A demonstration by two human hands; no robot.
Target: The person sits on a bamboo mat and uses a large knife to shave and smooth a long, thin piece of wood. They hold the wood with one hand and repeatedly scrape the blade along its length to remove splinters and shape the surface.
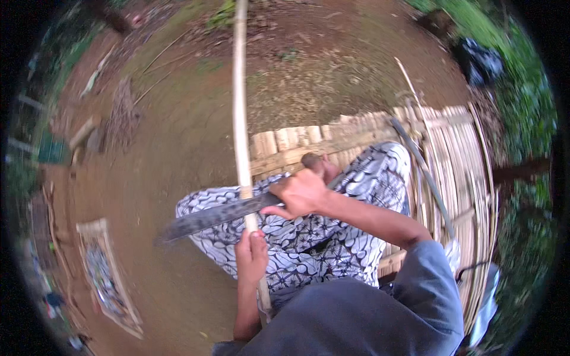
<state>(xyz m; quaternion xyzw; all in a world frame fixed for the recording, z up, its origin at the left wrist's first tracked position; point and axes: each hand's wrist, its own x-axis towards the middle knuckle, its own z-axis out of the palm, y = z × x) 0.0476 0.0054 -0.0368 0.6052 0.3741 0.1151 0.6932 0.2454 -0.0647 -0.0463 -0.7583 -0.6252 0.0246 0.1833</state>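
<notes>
A long pale pole [239,107], stripped of its skin and perhaps bamboo, runs upright from my lap far out ahead. Its lower part is wrapped by the fingers of my left hand [252,255], thumb along the top. My right hand [300,194] is closed round the handle of a machete [219,217]; the handle is mostly hidden in the grip. The dark, broad blade lies across the pole just above my left hand, its tip pointing left and slightly blurred. Black-and-white patterned cloth [332,243] covers my bent legs beneath both hands.
I sit on a platform of split bamboo slats [457,160]. A thin dark bar [426,172] lies on it to the right. Shavings [291,89] litter the brown ground ahead. A black plastic bag [480,62] lies far right; a wood-framed panel [110,279] lies left.
</notes>
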